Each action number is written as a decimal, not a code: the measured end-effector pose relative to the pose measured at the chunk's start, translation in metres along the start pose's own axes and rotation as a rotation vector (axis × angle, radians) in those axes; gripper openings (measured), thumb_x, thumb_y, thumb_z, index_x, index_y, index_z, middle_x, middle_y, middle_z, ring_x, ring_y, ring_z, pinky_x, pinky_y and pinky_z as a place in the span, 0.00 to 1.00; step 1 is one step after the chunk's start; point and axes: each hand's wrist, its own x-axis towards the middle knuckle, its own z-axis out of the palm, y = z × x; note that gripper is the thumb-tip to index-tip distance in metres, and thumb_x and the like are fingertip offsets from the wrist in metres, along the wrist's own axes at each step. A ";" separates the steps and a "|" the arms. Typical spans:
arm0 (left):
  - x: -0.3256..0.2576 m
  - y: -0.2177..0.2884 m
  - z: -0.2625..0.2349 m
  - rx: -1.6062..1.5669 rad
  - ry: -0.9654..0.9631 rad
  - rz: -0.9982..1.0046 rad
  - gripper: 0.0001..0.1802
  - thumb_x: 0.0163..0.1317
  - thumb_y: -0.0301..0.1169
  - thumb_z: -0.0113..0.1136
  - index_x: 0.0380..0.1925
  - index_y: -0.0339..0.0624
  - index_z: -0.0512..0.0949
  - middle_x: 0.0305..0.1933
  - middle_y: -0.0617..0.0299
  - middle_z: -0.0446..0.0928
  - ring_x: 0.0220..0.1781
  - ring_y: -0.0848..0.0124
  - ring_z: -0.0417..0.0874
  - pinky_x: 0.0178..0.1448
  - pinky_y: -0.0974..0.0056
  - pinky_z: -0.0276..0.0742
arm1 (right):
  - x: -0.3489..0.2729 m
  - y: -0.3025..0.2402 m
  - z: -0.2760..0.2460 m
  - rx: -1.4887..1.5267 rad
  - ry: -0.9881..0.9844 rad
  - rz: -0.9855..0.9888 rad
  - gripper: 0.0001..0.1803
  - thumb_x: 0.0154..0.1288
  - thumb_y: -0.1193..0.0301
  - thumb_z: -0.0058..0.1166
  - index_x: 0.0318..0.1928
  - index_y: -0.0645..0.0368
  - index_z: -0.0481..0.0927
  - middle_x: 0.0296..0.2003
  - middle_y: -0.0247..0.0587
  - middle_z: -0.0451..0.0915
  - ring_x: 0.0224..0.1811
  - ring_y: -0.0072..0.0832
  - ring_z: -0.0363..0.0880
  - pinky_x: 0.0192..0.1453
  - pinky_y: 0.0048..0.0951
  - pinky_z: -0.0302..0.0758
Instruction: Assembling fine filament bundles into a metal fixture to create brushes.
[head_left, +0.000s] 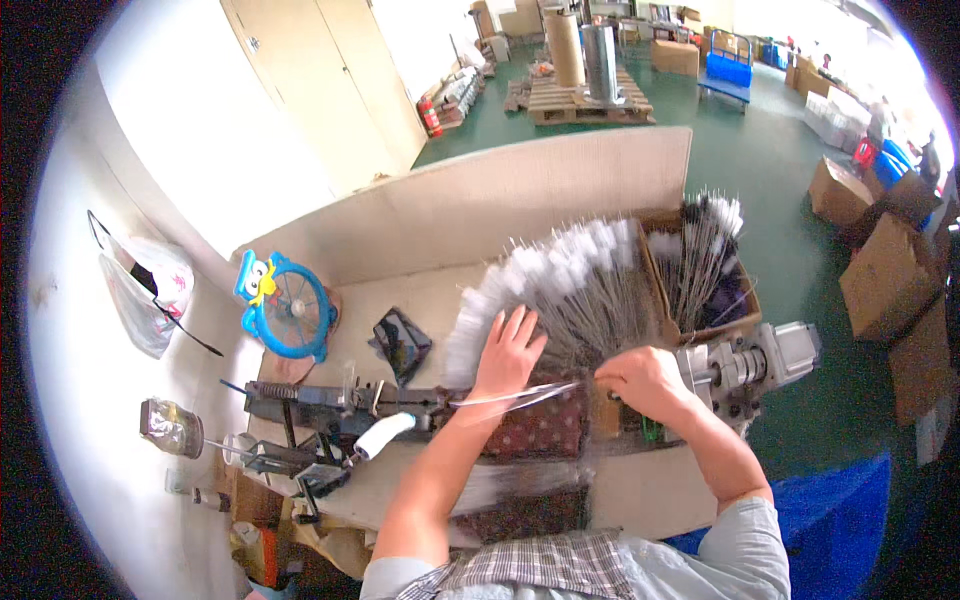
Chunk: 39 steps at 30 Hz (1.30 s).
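A fan of wire-handled brushes with white bristle tips (560,270) lies spread on the workbench (640,490). My left hand (508,350) rests flat on their wire stems, fingers apart. My right hand (645,380) is closed on the end of a thin twisted wire (520,393), which runs left toward a dark metal jig (330,400). A finished white brush (385,435) sticks out of the jig at the front.
A cardboard box (745,305) of more brushes stands to the right, a grey motor (760,360) beside it. A blue desk fan (285,305), a phone (402,342) and a jar (172,427) sit on the left. A cardboard screen (480,200) backs the bench.
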 end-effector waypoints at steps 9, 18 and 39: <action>-0.120 0.046 -0.080 -0.476 0.056 -0.422 0.09 0.51 0.24 0.59 0.35 0.41 0.80 0.45 0.57 0.77 0.51 0.59 0.77 0.54 0.56 0.73 | 0.038 -0.046 0.005 0.013 -0.201 -0.220 0.08 0.52 0.62 0.56 0.29 0.49 0.83 0.27 0.36 0.81 0.34 0.37 0.78 0.40 0.36 0.74; -0.171 0.039 -0.098 -1.391 0.234 -1.480 0.11 0.60 0.31 0.57 0.38 0.36 0.79 0.33 0.58 0.80 0.36 0.65 0.80 0.43 0.63 0.76 | 0.077 -0.105 0.107 0.035 -0.112 -0.381 0.05 0.49 0.65 0.56 0.25 0.51 0.81 0.23 0.30 0.77 0.34 0.32 0.74 0.38 0.34 0.73; -0.142 0.031 -0.066 -1.481 0.188 -1.389 0.14 0.58 0.36 0.57 0.29 0.33 0.76 0.28 0.58 0.78 0.26 0.73 0.77 0.32 0.65 0.74 | 0.048 -0.096 0.094 0.093 0.101 -0.473 0.08 0.51 0.70 0.55 0.33 0.56 0.80 0.30 0.34 0.78 0.33 0.33 0.75 0.36 0.34 0.74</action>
